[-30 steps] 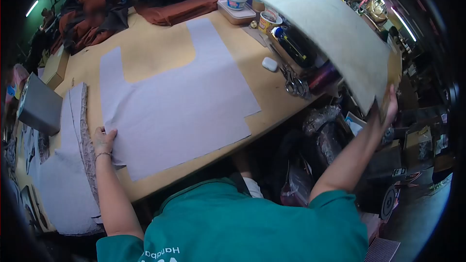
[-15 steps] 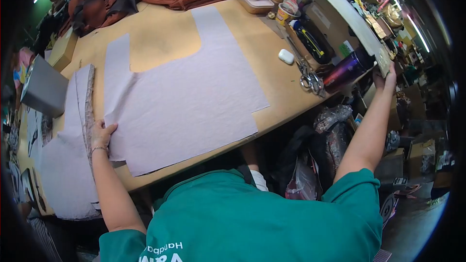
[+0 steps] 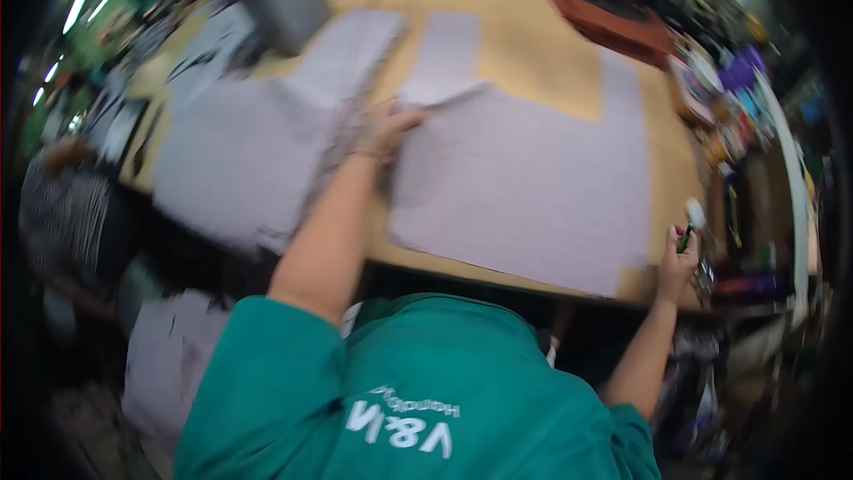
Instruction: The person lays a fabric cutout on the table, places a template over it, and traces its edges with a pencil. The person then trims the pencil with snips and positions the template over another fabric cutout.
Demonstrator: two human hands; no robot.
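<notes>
A pale lilac cut fabric piece [image 3: 533, 178] lies on the table, with two strips reaching toward the far side. My left hand [image 3: 388, 129] grips its left edge, thumb over the material, and a raised crease runs away from it. Beside that hand is a stack of similar fabric pieces [image 3: 240, 147] with ragged edges. My right hand [image 3: 677, 267] is closed around a thin green pen-like stick [image 3: 685, 238], near the table's right corner. Blur hides its exact kind. Just beyond it sits a small white case [image 3: 695, 212].
A grey box-shaped block [image 3: 283, 4] stands behind the stack. Brown cloth [image 3: 591, 22] lies along the far edge. Scissors [image 3: 705, 280], containers and a purple tumbler [image 3: 745, 286] crowd the right side. A person in striped clothing [image 3: 67, 213] is at the left.
My right hand has come from the shelf board at the right to the table corner, now holding the green stick. The view has turned left; my left hand stays at the fabric's edge.
</notes>
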